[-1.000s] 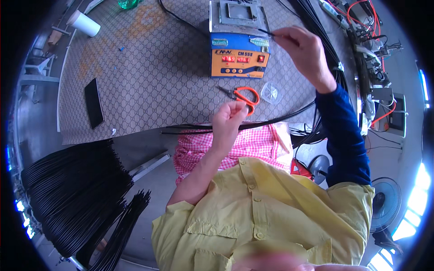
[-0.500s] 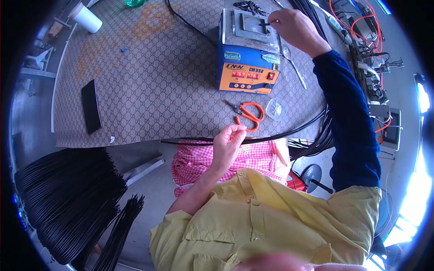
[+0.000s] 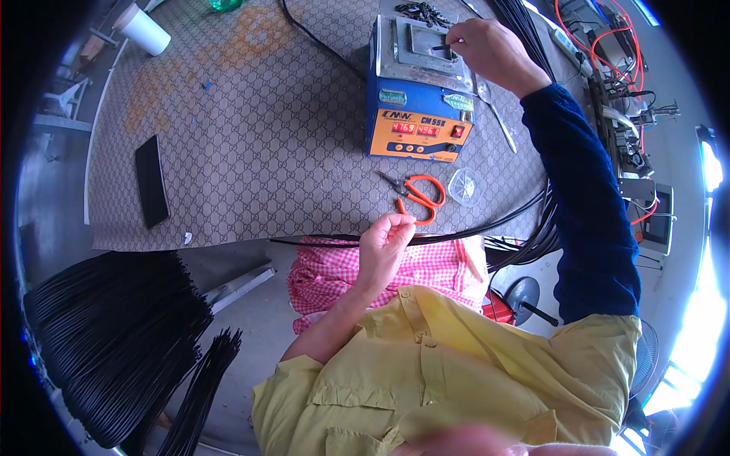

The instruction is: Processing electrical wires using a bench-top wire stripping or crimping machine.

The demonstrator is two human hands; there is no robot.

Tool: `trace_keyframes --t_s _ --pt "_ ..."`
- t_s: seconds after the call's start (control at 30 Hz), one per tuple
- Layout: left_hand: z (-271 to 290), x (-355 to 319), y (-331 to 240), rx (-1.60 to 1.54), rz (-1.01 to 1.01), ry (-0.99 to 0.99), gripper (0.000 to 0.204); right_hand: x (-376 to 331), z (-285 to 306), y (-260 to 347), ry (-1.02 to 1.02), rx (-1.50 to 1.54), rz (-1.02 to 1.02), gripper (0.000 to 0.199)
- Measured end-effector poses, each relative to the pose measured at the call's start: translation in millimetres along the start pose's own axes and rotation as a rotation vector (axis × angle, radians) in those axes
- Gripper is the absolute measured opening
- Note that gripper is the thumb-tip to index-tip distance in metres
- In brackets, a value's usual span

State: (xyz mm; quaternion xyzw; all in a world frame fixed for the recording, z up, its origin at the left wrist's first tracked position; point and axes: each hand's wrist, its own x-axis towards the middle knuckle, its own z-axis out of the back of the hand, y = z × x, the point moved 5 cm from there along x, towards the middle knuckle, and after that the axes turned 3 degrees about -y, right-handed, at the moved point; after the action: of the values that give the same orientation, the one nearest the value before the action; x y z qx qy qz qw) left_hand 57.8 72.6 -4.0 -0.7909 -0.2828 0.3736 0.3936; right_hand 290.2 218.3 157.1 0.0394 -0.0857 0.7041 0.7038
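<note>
Over the square metal pan (image 3: pixel 427 45) on top of a blue and orange solder pot (image 3: pixel 418 137), my right hand (image 3: pixel 494 52) is closed in a pinch. A short black cable end (image 3: pixel 439 48) sticks out of its fingertips toward the pan; whether it touches the molten surface I cannot tell. My left hand (image 3: pixel 382 247) is closed at the table's front edge, thumb against fingers. Black cables (image 3: pixel 479 228) pass along the edge and come out on both sides of this hand. Just beyond its fingertips lie orange-handled cutters (image 3: pixel 422 197), beside a small round clear container (image 3: pixel 464 186).
A black phone (image 3: pixel 152 181) lies at left on the patterned table cover (image 3: pixel 266 167). A white cup (image 3: pixel 144 32) stands far left. A thin metal tool (image 3: pixel 502 129) lies right of the pot, small black pieces (image 3: pixel 422 13) behind it. Black cable bundles (image 3: pixel 114 334) hang at lower left.
My right hand has shifted slightly to the left with the cable end over the pan. My left hand stays in nearly the same place, still closed.
</note>
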Motion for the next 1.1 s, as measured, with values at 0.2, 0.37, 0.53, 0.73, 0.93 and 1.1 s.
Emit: trace_keyframes --t_s 0.2,0.37,0.53,0.73,0.93,1.1 --pt "2 -8 5 0.044 0.026 0.013 0.011 0 1 0 -0.017 0.022 -0.006 0.016" --pt "-3 -20 -2 0.51 -0.363 -0.022 0.012 -4 4 -2 -0.014 0.095 -0.069 0.016" --pt "-4 -28 -1 0.868 -0.569 -0.001 0.014 -24 6 -24 -0.084 0.459 -0.159 0.016" --pt "8 -24 49 0.279 0.119 0.097 0.01 -81 20 -21 0.073 1.277 -0.504 0.02" --pt "10 -27 65 -0.337 0.522 -0.061 0.014 -148 25 -22 0.041 1.648 -0.608 0.014" --pt "15 -30 74 -0.258 0.561 -0.075 0.017 -197 29 -26 -0.03 1.817 -0.643 0.012"
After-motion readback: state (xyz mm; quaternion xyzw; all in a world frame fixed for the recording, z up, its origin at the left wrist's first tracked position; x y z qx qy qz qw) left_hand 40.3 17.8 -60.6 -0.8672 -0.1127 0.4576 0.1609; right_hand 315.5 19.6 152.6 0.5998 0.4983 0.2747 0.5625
